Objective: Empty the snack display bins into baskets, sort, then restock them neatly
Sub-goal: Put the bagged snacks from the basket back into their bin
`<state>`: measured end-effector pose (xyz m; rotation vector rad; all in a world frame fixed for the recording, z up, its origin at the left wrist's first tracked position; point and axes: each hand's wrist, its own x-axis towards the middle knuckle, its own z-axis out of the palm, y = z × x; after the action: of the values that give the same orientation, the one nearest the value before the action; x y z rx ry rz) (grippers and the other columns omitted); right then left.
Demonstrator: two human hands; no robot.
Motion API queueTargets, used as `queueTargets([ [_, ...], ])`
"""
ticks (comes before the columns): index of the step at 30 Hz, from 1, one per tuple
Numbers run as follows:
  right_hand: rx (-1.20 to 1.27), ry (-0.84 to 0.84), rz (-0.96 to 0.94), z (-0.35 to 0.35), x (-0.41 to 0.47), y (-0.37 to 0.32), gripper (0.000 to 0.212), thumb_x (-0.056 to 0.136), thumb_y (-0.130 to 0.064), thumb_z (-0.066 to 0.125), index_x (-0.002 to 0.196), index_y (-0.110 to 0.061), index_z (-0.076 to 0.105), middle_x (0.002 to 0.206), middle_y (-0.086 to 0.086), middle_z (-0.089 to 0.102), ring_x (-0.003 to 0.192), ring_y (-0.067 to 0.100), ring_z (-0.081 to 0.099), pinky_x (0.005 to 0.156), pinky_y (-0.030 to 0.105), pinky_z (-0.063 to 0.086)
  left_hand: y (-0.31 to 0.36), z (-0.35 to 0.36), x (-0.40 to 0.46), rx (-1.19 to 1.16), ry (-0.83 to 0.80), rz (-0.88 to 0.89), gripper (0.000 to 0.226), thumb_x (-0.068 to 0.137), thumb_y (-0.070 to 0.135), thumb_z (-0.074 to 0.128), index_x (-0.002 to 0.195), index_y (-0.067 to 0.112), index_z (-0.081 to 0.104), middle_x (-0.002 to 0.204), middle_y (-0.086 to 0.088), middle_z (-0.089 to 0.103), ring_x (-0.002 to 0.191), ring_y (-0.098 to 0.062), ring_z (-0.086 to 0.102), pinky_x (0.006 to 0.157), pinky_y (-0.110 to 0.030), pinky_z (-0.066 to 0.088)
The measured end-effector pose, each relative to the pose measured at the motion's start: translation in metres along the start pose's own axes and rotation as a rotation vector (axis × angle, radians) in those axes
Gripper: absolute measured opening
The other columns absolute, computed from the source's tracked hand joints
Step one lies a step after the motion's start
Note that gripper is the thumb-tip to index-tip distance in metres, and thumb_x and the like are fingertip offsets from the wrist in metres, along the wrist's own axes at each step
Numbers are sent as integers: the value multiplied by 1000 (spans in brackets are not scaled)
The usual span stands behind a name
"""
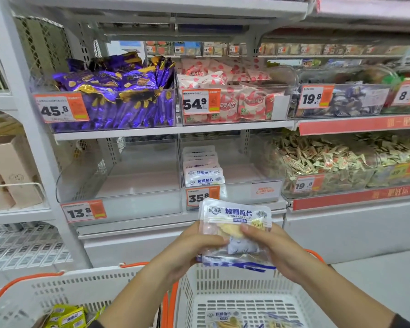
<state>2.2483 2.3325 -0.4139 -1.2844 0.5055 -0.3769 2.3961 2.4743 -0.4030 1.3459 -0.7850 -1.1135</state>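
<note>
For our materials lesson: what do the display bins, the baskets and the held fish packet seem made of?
Display bins: clear glossy rigid plastic, probably acrylic; shelf shows through.
Baskets: matte white slotted plastic, orange handles.
Fish packet: shiny flexible film, partly transparent.

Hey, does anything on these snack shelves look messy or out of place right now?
Nothing looks damaged or spilled. The clear plastic bin with the 13.8 price tag holds nothing, and the clear 35.8 bin has only one row of white cod fillet packs along its left side.
</note>
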Motion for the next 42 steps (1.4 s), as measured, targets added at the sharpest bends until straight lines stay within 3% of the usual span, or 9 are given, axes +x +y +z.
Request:
queueTargets([
  [4, 43, -55, -30, -7, 9, -11, 48, 76, -15, 74, 120, -2, 61, 114, 15, 69, 104, 29, 67, 80, 30, 56, 20, -2, 14, 155, -54, 79, 38, 88, 9, 66, 126, 14, 60, 116, -2, 71, 107, -19, 67, 88, -24, 53],
  [8, 4, 10, -86, -17, 40, -37, 53, 66, -9, 82, 113, 5, 63, 100, 16, 73, 85, 25, 72, 71, 34, 60, 47, -7, 37, 435, -19, 182, 33, 94, 31, 61, 125, 20, 61, 116, 6, 70, 102, -5, 66, 85, -21, 52],
  [11, 64, 133, -100, -32, 77, -68, 36, 69, -4, 73, 104, 3, 66, 85, 9, 75, 69, 16, 72, 65, 26, 60, 69, -30, 75, 774, 308, 226, 51, 95, 51, 49, 136, 20, 49, 134, 4, 57, 116, -13, 57, 98, -32, 45],
  [14, 18, 234, -90, -61, 123, -92, 39, 70, -12, 74, 107, 0, 67, 91, 8, 75, 75, 17, 72, 67, 24, 59, 81, -69, 111, 1067, 607, 273, 57, 94, 44, 52, 140, 12, 41, 143, -6, 48, 130, -25, 44, 101, -35, 37],
  [19, -105, 294, -82, -82, 190, -103, 31, 72, -10, 77, 101, 0, 70, 85, 8, 75, 69, 16, 70, 61, 22, 56, 56, -113, 159, 1020, 607, -36, 80, 96, 59, 36, 154, 10, 11, 149, -14, 41, 134, -31, 42, 101, -38, 38],
  [22, -207, 201, -61, -71, 222, -101, 19, 77, -3, 74, 95, 1, 72, 83, 7, 75, 74, 14, 72, 63, 17, 54, 34, -114, 172, 1150, 643, -105, 67, 97, 63, 22, 141, 14, 34, 111, -10, 65, 104, -31, 59, 79, -35, 42],
  [25, -298, 35, 88, -60, 246, -89, 27, 77, -6, 74, 103, 2, 71, 101, 13, 74, 99, 23, 70, 85, 25, 55, 29, -110, 171, 1266, 710, -80, 59, 98, 61, 17, 134, 19, 38, 85, -1, 57, 81, -25, 52, 68, -32, 37],
  [31, -509, -143, 267, -52, 266, -79, 40, 67, -18, 78, 105, -11, 70, 104, 7, 74, 89, 19, 68, 90, 32, 51, 23, -117, 175, 1290, 708, -5, 59, 97, 62, 14, 130, 20, 39, 81, 3, 56, 91, -25, 62, 70, -32, 44],
  [42, -661, 6, 358, -49, 280, -56, 67, 46, -33, 93, 108, -17, 70, 103, 0, 72, 89, 14, 57, 71, 26, 41, 18, -118, 176, 1303, 714, 43, 55, 98, 60, 16, 131, 22, 37, 78, 6, 48, 95, -25, 62, 66, -30, 37],
])
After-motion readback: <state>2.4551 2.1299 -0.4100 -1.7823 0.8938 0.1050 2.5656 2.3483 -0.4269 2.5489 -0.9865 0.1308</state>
